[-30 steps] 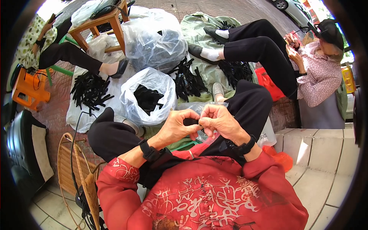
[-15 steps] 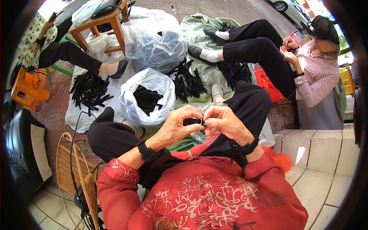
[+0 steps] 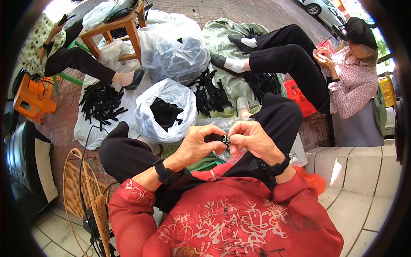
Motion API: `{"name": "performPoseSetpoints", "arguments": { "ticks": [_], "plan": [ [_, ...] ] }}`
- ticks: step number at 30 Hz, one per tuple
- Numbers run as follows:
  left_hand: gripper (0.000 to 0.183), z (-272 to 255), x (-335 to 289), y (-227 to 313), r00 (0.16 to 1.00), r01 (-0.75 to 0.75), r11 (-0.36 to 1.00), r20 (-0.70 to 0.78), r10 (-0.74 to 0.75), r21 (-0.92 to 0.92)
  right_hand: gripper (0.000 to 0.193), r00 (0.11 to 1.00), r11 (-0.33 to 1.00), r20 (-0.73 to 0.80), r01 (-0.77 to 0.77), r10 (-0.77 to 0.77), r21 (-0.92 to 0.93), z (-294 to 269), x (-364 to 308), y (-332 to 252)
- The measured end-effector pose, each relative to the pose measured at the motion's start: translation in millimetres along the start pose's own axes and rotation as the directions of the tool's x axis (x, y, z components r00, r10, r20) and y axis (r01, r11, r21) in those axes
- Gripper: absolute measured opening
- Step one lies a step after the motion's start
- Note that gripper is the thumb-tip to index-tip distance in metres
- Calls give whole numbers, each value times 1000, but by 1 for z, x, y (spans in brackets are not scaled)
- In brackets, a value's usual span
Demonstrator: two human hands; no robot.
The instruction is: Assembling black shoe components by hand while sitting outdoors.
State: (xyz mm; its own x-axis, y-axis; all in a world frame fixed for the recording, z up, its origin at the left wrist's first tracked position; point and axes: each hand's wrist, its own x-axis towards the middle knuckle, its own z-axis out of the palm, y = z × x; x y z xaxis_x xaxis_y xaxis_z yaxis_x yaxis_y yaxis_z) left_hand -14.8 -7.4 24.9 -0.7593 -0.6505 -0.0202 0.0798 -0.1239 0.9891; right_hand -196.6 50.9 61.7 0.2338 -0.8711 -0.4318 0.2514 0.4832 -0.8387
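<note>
1. Left hand (image 3: 201, 143) and right hand (image 3: 252, 139) meet over my lap, fingertips pinched on a small black plastic clip (image 3: 219, 138).
2. Judged step: pressing clip parts together; next calls for firm, aligned squeeze.
3. Beyond: open clear bag of black pieces (image 3: 165, 112).

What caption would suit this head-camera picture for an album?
Both hands, left hand and right hand, pinch a small black part above a clear bag of black pieces.

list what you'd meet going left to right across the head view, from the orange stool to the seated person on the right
orange stool → pile of black parts on the white sheet → open clear bag of black parts → left hand → right hand → red plastic basket → person in the floral blouse
</note>
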Motion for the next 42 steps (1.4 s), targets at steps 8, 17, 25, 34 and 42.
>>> {"name": "performPoseSetpoints", "arguments": {
  "ticks": [8,17,25,34,42],
  "plan": [
    [16,-3,-2,7,1000,-15,1000,25,15,0,13,1000,998,-11,11,-12,-64,11,0,-5],
    [20,-10,4,2,960,235,935,215,-180,-267,15,968,952,-15,245,-252,-181,9,8,9],
    [53,-12,8,-7,924,322,917,289,-249,-238,25,936,784,332,290,-114,-549,-3,14,-3],
    [58,-14,10,-10,955,253,956,197,-223,-145,13,972,974,229,5,48,-226,-8,10,3],
    [19,-11,10,-28,961,260,953,132,-241,-155,13,999,994,23,-47,45,102,-16,15,21]
  ]
}}
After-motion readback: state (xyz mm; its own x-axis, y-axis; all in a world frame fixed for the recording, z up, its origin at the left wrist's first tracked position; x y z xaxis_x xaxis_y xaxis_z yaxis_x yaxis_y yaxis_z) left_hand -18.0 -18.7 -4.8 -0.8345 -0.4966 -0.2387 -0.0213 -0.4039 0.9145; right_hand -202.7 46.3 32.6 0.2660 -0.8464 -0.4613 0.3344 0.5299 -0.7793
